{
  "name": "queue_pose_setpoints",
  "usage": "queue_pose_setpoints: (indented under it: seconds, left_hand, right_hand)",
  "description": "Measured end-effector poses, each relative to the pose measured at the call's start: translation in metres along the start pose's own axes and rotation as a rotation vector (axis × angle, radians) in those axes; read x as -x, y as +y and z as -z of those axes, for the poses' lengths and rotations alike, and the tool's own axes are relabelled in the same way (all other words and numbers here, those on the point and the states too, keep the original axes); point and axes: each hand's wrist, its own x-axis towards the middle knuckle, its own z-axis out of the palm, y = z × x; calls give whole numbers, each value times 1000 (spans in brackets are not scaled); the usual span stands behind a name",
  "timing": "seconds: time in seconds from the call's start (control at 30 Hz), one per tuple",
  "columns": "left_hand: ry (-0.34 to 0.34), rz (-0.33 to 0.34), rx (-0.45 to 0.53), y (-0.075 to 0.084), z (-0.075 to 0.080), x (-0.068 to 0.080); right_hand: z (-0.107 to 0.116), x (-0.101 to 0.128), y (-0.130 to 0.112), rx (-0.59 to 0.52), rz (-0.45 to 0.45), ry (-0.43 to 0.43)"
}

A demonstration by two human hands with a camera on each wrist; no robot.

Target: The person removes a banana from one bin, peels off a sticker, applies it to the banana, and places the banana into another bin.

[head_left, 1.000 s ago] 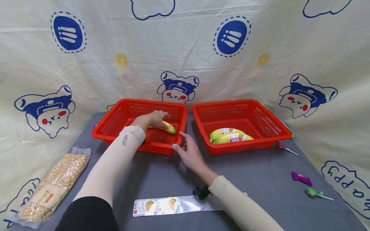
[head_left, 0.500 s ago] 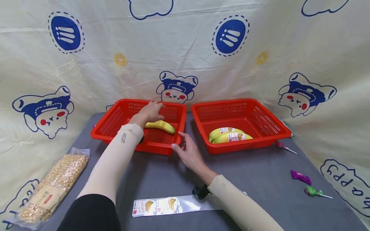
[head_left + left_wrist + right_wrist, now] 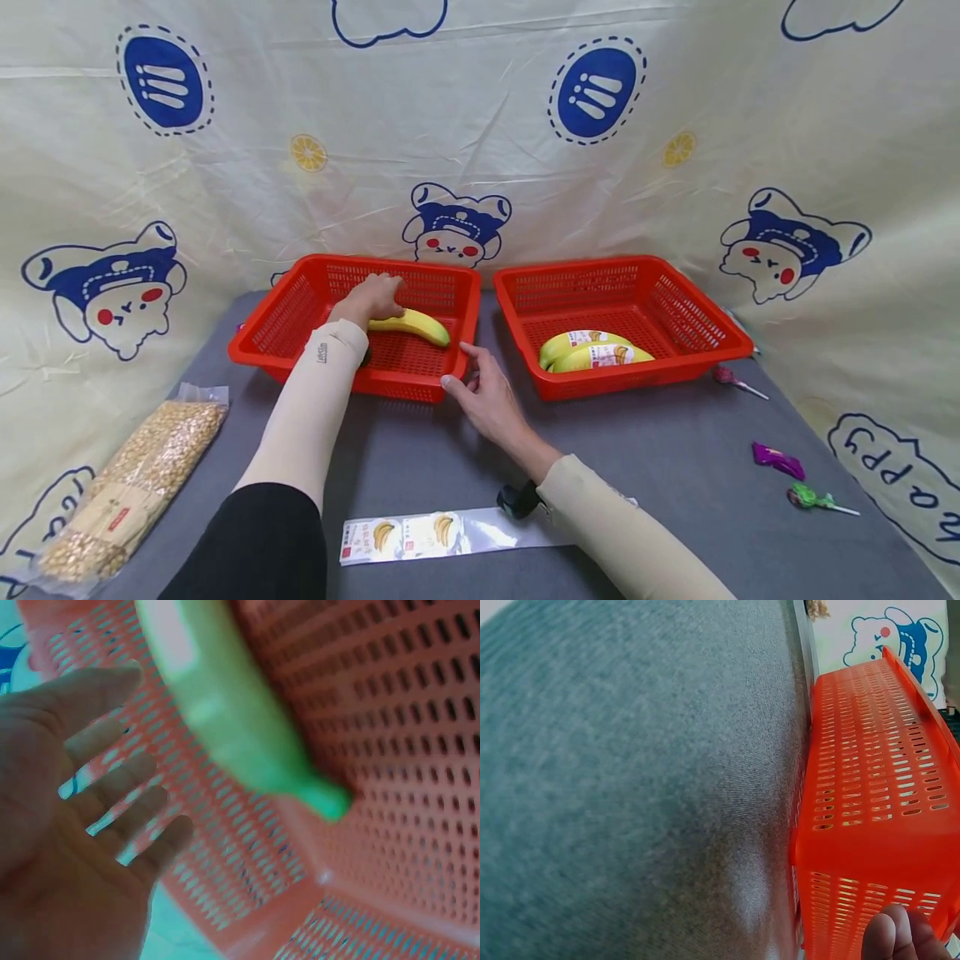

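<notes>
a person's left hand (image 3: 372, 297) reaches into the left red basket (image 3: 288, 315) on a grey counter (image 3: 420, 454). its fingers are straight and spread, gripping nothing, hovering just beside a bare yellow banana (image 3: 411, 325) that lies on the basket floor; the left wrist view shows the open palm (image 3: 67, 847) apart from the blurred banana (image 3: 225, 712). the right hand (image 3: 483, 398) rests with relaxed, open fingers against the near right corner of the same basket. to the right, a second red basket (image 3: 712, 329) holds two labelled bananas (image 3: 592, 350). a bag of kernels (image 3: 131, 483) lies near left, an empty banana wrapper (image 3: 420, 536) near the person, and wrapped sweets (image 3: 780, 461) far right.
</notes>
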Motion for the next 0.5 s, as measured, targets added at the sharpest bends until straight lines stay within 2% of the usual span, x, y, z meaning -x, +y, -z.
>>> queue_pose_setpoints:
  seconds: [0.07,0.17,0.4,0.5]
  left_hand:
    - [-35,0,9,-6,-7,-1]
    - [-48,9,43,-11,-14,-4]
    - [-124,88,115,-15,-18,-7]
    - [-145,91,114,-16,-19,-2]
  right_hand:
    - [0,1,0,4,11,-1]
    - [0,2,-1,9,24,7]
    - [0,3,-1,-1,13,-2]
    - [-1,3,1,-1,21,-2]
